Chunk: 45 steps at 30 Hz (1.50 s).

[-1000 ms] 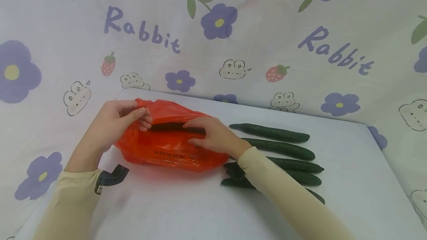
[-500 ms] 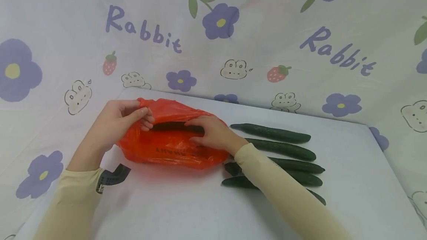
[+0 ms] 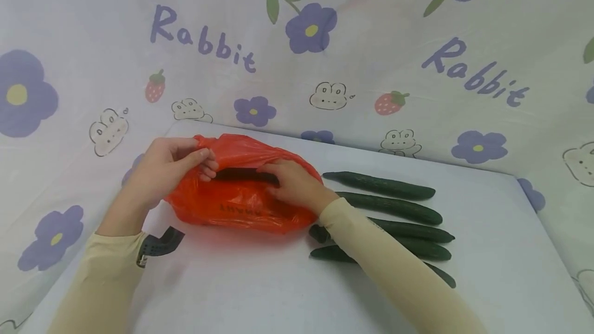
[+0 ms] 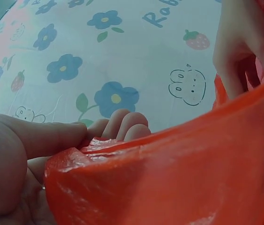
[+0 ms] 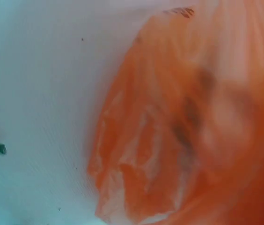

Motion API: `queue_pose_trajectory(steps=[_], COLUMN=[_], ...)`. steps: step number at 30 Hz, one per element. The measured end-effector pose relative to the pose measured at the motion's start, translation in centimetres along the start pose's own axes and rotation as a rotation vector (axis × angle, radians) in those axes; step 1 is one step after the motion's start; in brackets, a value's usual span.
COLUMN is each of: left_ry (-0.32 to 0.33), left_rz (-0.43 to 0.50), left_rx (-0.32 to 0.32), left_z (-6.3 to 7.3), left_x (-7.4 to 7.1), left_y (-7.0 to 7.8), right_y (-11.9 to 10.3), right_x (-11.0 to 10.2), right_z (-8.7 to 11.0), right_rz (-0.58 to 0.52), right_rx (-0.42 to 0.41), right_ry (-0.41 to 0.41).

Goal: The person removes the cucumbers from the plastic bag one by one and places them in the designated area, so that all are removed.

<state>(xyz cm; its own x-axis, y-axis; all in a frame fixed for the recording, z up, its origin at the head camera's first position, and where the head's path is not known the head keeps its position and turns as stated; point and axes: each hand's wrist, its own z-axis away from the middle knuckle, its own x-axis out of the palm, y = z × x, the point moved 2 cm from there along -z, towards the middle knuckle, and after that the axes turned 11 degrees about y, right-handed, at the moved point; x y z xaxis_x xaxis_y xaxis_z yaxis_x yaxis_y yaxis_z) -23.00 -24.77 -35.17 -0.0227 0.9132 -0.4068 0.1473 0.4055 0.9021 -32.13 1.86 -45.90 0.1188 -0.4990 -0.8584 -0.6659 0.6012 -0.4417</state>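
Observation:
A red plastic bag point(image 3: 241, 205) lies with its mouth spread on the white table point(image 3: 241, 287). At its left side my left hand point(image 3: 167, 169) pinches the rim between thumb and fingers; the left wrist view shows the bag edge point(image 4: 99, 150) under the thumb. Inside the mouth runs a long dark cucumber point(image 3: 238, 174). My right hand point(image 3: 297, 184) reaches into the bag from the right, its fingers over the cucumber's right part. Its thumb is blurred and partly hidden, so its grip is unclear. The right wrist view is mostly filled by blurred bag film point(image 5: 141, 154).
Several green cucumbers lie in a row right of the bag, the farthest cucumber point(image 3: 380, 184) at the back. My right forearm point(image 3: 380, 256) crosses over the nearer ones. A printed cloth point(image 3: 362, 55) hangs behind the table's back edge.
My right hand has gone slightly deeper into the bag, and its thumb has dropped mostly out of sight. The left hand keeps its pinch on the rim. The head view has shifted slightly.

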Motion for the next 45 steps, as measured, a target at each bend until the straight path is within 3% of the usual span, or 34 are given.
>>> queue_pose_trajectory(steps=[3, 8, 19, 27, 36, 42, 45], left_ry=[-0.006, -0.007, -0.009, -0.009, -0.014, -0.010, -0.010], left_rz=[0.033, 0.009, -0.032, -0.039, 0.022, 0.003, 0.004], left_rx=[0.004, -0.009, -0.012, -0.018, 0.018, 0.019, 0.019], left_z=[0.0, 0.0, 0.0, 0.1, 0.0, 0.0, -0.1], left_x=[0.1, 0.1, 0.1, 0.1, 0.1, 0.0, 0.1], left_y=[-0.1, -0.3, -0.2, -0.2, -0.1, -0.2, -0.3], right_y=[0.1, 0.7, 2.7, 3.0, 2.8, 2.3, 2.1], right_x=[0.1, 0.5, 1.2, 1.1, 0.7, 0.7, 0.6], right_z=[-0.2, -0.5, -0.5, -0.5, -0.5, -0.5, -0.3], right_rz=[0.007, 0.009, 0.038, -0.001, -0.024, 0.182, 0.275], right_rx=[0.047, 0.151, 0.210, 0.235, 0.121, -0.003, -0.013], right_ry=[0.000, -0.008, 0.039, 0.039, -0.010, -0.004, -0.008])
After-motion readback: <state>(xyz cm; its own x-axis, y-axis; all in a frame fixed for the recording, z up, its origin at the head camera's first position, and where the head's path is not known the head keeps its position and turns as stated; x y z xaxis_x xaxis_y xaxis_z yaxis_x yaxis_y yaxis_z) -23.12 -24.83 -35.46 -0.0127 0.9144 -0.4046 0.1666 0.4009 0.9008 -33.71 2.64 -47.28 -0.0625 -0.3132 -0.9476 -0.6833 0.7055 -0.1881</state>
